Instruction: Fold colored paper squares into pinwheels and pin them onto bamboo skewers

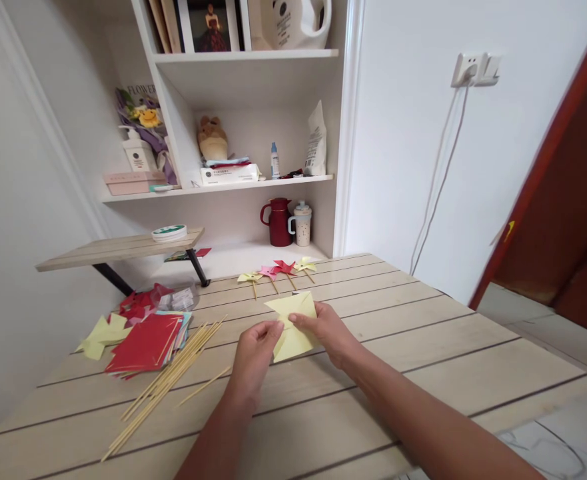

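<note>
The left hand [254, 352] pinches the left edge of a pale yellow, slit square of paper [292, 345] between thumb and fingertips; the right hand [332, 335] clamps its right side, thumb across the face, fingers behind. The sheet is held at the centre of the frame, above a light wood-plank table [438, 340]. Planks stretch right of the hands to the table's slanting edge, running from upper centre-right to lower right. Just beyond the sheet, four paper pinwheels on sticks [284, 267] limit the room ahead. Left of the left hand lie thin, straw-coloured wooden sticks [170, 383], then a red-topped stack of paper squares [146, 342], just beside them. Behind that stack, a clear plastic container [194, 292] holds whitish items, too blurred to name. At upper centre, a dark red handled jug [280, 225] and a cream lidded tumbler [303, 227] stand side by side, contents hidden.
</note>
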Demonstrator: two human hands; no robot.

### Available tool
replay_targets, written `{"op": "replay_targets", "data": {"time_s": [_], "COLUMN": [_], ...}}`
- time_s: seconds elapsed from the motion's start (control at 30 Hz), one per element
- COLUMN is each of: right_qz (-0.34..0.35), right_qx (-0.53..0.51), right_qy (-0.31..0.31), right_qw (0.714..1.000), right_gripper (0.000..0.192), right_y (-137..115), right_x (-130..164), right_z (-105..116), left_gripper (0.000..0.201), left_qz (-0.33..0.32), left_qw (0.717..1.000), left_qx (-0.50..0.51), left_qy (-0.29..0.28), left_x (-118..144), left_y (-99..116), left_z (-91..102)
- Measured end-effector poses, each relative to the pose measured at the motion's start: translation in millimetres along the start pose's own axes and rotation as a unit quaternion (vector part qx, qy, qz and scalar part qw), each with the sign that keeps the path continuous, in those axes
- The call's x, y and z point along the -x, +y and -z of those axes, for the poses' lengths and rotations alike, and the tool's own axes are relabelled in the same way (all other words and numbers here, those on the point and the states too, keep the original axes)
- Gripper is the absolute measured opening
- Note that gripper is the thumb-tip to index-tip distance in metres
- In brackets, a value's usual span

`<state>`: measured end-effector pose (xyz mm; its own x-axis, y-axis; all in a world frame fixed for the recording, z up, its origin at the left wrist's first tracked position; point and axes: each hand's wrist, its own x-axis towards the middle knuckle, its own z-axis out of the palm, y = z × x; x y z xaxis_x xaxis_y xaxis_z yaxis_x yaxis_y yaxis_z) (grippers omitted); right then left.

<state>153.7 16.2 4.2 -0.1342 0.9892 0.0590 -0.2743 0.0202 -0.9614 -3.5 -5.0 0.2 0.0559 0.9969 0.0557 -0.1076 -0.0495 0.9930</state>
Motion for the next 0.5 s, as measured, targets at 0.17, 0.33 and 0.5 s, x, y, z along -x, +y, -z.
{"op": "replay_targets", "data": {"time_s": [0.17,0.33,0.5], "right_qz": [-0.001,-0.004,-0.008], "right_qx": [-0.005,-0.009,-0.011], "right_qy": [-0.008,-0.016,-0.023], "right_qw": [1.000,1.000,1.000], "right_gripper": [0.041,0.042,0.047], "right_y": [0.4,2.4,4.7], "right_x": [0.1,-0.3,-0.9], "right_z": [0.0,0.5,0.2], "left_gripper": [0.044,0.039,0.037], "left_qz": [0.001,0.000,0.004], "left_qw": [1.000,0.999,0.999], "left_qx": [-0.005,-0.014,0.014], "left_qy": [0.008,0.032,0.032], "left_x": [-2.8,-2.4,-2.7], "left_y": [-3.5,-3.7,-3.1], "left_z": [2.0,1.2,1.0]}}
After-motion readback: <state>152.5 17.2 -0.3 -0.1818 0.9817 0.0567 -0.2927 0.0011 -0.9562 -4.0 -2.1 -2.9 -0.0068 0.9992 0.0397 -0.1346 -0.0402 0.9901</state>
